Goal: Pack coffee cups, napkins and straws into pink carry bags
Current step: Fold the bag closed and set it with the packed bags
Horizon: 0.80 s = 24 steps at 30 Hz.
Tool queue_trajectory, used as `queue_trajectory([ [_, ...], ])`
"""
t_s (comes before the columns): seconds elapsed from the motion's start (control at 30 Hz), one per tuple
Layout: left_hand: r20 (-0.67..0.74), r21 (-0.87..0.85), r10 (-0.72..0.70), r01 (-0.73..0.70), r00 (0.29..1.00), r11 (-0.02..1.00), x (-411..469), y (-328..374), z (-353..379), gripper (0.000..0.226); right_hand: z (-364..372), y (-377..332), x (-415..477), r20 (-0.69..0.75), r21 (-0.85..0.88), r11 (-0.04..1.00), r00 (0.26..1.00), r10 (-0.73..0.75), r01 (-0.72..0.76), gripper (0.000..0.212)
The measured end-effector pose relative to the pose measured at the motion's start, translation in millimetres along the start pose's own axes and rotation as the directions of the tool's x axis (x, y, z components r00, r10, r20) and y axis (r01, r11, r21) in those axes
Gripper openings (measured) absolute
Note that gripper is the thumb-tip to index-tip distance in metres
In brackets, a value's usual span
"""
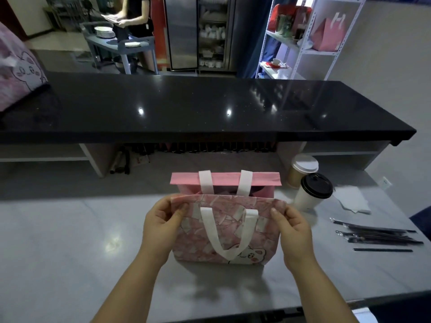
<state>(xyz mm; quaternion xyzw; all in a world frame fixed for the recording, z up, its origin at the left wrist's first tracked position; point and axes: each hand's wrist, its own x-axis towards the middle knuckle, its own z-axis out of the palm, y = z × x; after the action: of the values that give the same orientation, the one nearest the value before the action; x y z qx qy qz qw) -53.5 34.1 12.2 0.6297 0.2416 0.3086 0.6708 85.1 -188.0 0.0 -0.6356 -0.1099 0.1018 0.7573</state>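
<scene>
Both hands point(163, 220) pinch pink bag point(224, 231); its contents hidden.

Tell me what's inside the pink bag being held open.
The pink carry bag is held open by both hands; only a dark gap shows at its mouth. The near wall covers the rest.

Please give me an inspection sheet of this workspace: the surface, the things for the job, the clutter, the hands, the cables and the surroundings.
Surface: grey table, glossy, bare on its left side.
Job's things: pink bag upright at the centre, mouth pulled open; white cup with black lid and brown cup with white lid stand to its right; napkins and black straws lie further right.
Clutter: nothing seen.
Hands: left hand and right hand each pinch the near rim of the bag.
Cables: nothing seen.
Surroundings: black counter behind; another person at a cart with plates; shelf with pink bags.
</scene>
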Motion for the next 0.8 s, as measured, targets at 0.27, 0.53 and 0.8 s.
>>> queue_trajectory([
  [0.27,0.101,0.007,-0.015,0.015,0.995,1.000,8.7,2.6,-9.5,0.015,5.0,2.6,16.3,0.026,-0.161,0.980,0.993,-0.115,0.118,0.012],
  [0.53,0.102,-0.036,-0.021,0.025,0.995,0.999,32.6,1.8,-9.2,0.008,0.0,-15.1,48.1,0.252,0.008,0.992,0.961,0.119,-0.124,0.008],
  [0.8,0.104,-0.067,0.032,-0.025,0.994,0.997,37.9,1.1,-7.3,0.026,5.6,-18.1,41.9,0.083,0.058,0.997,0.995,0.053,-0.058,0.041],
])
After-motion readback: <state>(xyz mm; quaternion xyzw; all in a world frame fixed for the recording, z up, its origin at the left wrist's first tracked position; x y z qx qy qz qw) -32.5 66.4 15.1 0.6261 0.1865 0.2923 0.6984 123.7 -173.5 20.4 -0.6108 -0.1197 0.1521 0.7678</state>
